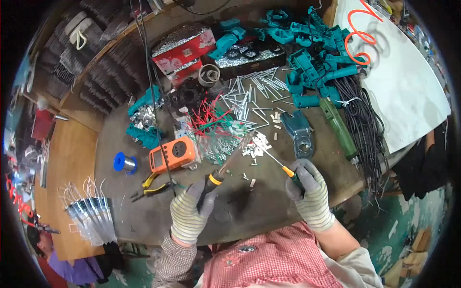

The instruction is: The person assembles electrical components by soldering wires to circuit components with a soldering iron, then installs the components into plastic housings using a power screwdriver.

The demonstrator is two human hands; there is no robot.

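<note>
My left hand [190, 210], in a striped work glove, grips the black and orange handle of a soldering iron [224, 167] whose tip points up and right toward small white parts [255, 147] on the bench. My right hand [309, 190], in a grey glove, holds a thin screwdriver [279, 164] with a yellow and green handle. Its shaft points up and left at the same white parts. Both tool tips lie close together over the dark workbench [259, 201].
An orange multimeter [174, 153], a blue solder spool [125, 163] and yellow pliers [152, 188] lie left. Red and green wires [209, 119], metal pins [249, 93], teal tool housings [312, 53], a black cable bundle [362, 120] and a green tool [338, 127] crowd the back and right.
</note>
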